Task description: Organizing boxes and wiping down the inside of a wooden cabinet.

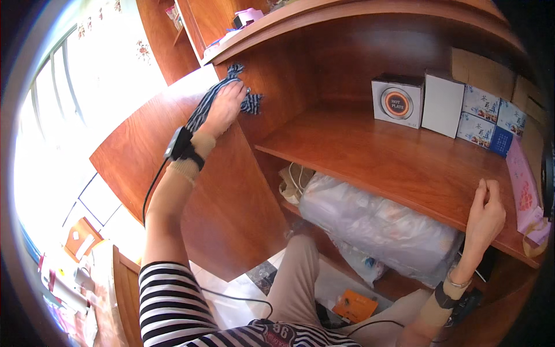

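My left hand point(224, 108) grips a dark blue and white striped cloth point(203, 104) near the top of an open wooden cabinet door point(208, 173). Loose ends of the cloth stick out past my fingers towards the cabinet's side wall point(273, 91). Over the right end of the wooden shelf point(347, 134) is my right hand point(486, 214), its fingers curled together with nothing visible in them. Whether it touches the shelf is hard to tell. The pink gift bag point(524, 191) is the thing closest to it.
On the shelf stand a hot plate box point(397, 102), a white box point(443, 104) and several blue-and-white printed boxes point(479, 104). Below lie a plastic-wrapped bundle point(377, 212), a paper bag point(289, 184) and an orange packet point(354, 306). A cable point(151, 186) runs from my left wrist.
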Demonstrator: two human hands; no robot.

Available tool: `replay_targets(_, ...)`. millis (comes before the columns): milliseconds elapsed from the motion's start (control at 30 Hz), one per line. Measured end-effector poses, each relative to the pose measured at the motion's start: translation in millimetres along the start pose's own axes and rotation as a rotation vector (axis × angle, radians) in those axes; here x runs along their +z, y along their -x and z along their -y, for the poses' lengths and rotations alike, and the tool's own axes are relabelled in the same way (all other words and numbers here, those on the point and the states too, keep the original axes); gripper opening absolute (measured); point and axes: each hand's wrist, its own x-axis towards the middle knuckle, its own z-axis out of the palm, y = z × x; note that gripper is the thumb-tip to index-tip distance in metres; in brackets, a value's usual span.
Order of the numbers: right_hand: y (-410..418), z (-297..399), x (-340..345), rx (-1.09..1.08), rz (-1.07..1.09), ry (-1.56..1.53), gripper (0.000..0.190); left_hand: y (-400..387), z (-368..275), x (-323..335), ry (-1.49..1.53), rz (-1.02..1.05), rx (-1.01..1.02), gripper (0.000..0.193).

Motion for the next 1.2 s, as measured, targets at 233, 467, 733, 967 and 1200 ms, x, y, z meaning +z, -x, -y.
replay_targets(233,-2.1,3.9,1.1,-0.044,0.034,0.108,0.021,-24.7,-21.2,13.3,-0.196,0.280,0.055,0.022)
replay_targets(467,-0.8,4.2,3.6,-0.042,0.050,0.110,0.020,-51.8,-26.2,39.4,-0.018,0.184,0.106,0.026)
replay_targets(733,-1.6,9.0,4.5,-0.024,0.085,0.091,0.019,-26.1,-41.4,22.5,-0.070,0.400,-0.237,0.036)
replay_targets(967,-2.5,-1.6,-4.8,-0.045,0.074,0.164,0.020,-24.3,-27.4,35.9,-0.347,-0.115,-0.085,0.036)
replay_targets(1200,-5.3,0.3,-1.8,0.007,0.146,0.072,0.021,-25.5,-16.5,26.3,-0.292,0.025,-0.062,0.010)
